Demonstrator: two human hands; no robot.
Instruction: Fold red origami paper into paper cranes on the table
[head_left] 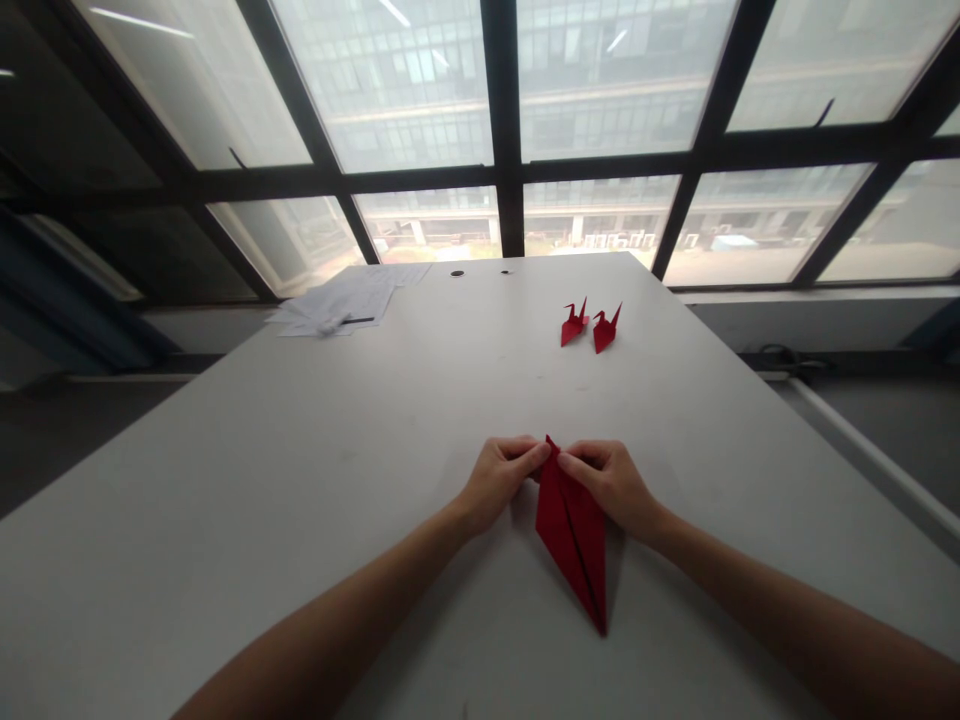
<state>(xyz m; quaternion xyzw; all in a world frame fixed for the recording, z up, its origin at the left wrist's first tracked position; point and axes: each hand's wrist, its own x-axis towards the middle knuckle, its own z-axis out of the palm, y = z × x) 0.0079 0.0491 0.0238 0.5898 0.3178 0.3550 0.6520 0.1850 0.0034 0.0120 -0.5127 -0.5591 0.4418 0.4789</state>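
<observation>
a fold in progress

head view: left hand point(499, 480) and right hand point(611, 482), fingers closed, pinch the top tip of a folded red paper point(571, 530) lying on the tabletop point(300, 480), seemingly mid-fold; a clean crease calls for aligned edges. two paper cranes point(590, 325) stand beyond.

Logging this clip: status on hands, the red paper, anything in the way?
Left hand and right hand both pinching top corner of folded red paper, resting on table. Red paper cranes and loose sheets farther back, clear.
</observation>
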